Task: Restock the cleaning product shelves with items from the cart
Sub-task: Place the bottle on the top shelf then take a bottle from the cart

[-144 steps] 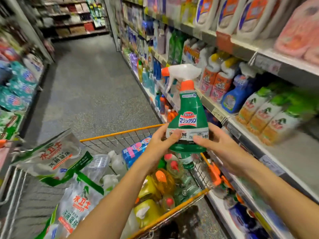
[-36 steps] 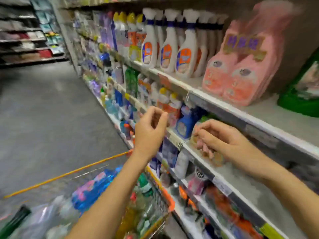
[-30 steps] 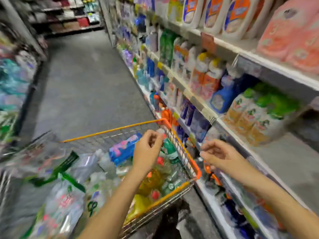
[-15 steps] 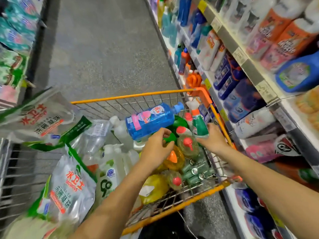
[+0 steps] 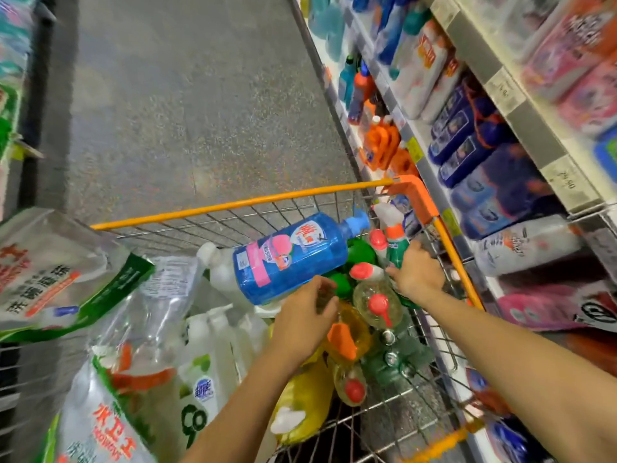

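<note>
Green spray bottle (image 5: pixel 397 254) stands upright in the far right corner of the cart (image 5: pixel 233 207), your right hand (image 5: pixel 417 272) cupping its body, grip uncertain; left hand (image 5: pixel 305 317) loosely curled, farther off

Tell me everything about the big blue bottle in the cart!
The blue bottle is shiny plastic with a pink-and-white label and a blue top. It lies on its side on other bottles in the cart, top pointing right. The left hand is just below; touching or not, unclear.
</note>
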A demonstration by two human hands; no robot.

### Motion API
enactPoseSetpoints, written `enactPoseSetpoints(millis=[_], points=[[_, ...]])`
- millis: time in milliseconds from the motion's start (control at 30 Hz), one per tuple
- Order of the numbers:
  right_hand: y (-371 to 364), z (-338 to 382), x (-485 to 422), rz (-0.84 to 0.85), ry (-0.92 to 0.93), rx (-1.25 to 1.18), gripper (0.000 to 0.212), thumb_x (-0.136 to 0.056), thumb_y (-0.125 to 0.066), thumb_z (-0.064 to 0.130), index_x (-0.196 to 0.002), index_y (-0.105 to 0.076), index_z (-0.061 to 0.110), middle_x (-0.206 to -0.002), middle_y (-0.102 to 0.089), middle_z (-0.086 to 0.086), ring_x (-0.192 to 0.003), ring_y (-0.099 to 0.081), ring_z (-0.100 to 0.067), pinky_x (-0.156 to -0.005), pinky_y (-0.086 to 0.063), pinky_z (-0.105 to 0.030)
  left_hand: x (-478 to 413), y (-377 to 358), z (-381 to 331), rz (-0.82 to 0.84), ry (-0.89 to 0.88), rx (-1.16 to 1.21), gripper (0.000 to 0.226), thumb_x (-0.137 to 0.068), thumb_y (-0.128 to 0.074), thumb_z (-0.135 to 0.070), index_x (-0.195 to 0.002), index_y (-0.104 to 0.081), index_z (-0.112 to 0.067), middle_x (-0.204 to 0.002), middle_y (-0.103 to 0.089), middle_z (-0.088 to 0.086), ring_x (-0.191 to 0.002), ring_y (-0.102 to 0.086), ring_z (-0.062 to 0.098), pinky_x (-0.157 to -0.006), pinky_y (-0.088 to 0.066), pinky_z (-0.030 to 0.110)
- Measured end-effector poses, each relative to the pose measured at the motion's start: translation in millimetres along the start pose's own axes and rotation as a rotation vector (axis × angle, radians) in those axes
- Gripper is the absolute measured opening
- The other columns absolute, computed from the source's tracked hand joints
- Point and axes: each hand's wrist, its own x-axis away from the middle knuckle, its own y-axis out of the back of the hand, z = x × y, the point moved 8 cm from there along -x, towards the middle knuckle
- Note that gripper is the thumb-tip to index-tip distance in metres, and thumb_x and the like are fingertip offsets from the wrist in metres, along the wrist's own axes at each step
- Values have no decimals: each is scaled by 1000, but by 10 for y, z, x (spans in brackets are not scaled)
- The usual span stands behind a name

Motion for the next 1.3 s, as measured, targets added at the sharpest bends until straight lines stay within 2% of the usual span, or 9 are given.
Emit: enactPoseSetpoints(millis=[200,367,567,700,800,900,967,1133,1300], points=[[78,-61,180,-85,11,-41,53,-89,-66,38,-126,-43,7,-113,-65,-19,-105,-62,-40,-79,-49,-42,-60,7,-73,20,0,21,16,-91,-62,-23,-106,-61,-26,-95,-64,-13,-91,-61,8,-83,-52,34],[397,76,535,-237,193,-108,51,-89,-65,42,-126,-47,13,-105,-68,-12,-93,-66,-36,-71,-51,-40,-51,46,-273,53,0,118,17,-91,-62,-13,-100,-60,-27,-93,-63,-13,-80,-57,-2,-79,-48,16],[1152,168,1113,-161,403,-566,45,-72,-81,43,-107,-63,21,-92,-71,2,-86,-66,-17,-75,-53,-36,231,172,-797,13,-120,151,55,-88,-67,-32,-138,-47,-20,-126,-49,-12,-116,-49,4,-99,-37,18],[1550,179,1607,73,480,-904,35,-75,-81,11,-107,-65,12,-93,-72,4,-78,-68,4,-71,-54,-16,500,239,-1153,140,-122,315,41,-89,-66,-25,-125,-48,-26,-112,-55,-16,-86,-54,-21,-74,-41,1],[1821,96,1915,110,518,-1095,29,-79,-74,2,-105,-66,11,-95,-75,0,-79,-70,-5,-68,-55,-19,716,278,-1423,179,-147,434,19,-90,-65,-28,-107,-56,-27,-95,-68,-3,-70,-64,-4,-64,-51,15],[2116,-8,2260,36,606,-1085,30,-83,-71,22,-112,-65,20,-101,-74,4,-91,-70,-12,-77,-56,-26,1001,345,-1701,76,-209,502,47,-72,-72,-56,-103,-58,-25,-99,-72,9,-87,-70,21,-81,-57,40],[2247,-62,2522,43,672,-1040,33,-87,-66,28,-119,-58,28,-107,-71,12,-97,-67,-3,-81,-54,-20,1192,377,-1859,18,-242,556,54,-68,-73,-58,-105,-59,-22,-99,-72,12,-90,-70,26,-82,-56,44],[2575,-434,3102,-93,738,-1023,36,-86,-70,15,-117,-56,28,-110,-69,8,-101,-65,-8,-86,-51,-24,1734,396,-2346,22,-381,495,27,-87,-59,-42,-100,-54,-19,-82,-67,0,-67,-63,0,-57,-47,13],[3243,-814,3713,-319,779,-1104,40,-81,-76,19,-117,-59,21,-106,-72,3,-98,-68,-12,-83,-55,-27,2268,559,-3226,79,-610,561,54,-73,-61,-57,-106,-56,-15,-77,-68,0,-59,-63,-1,-54,-47,15]])
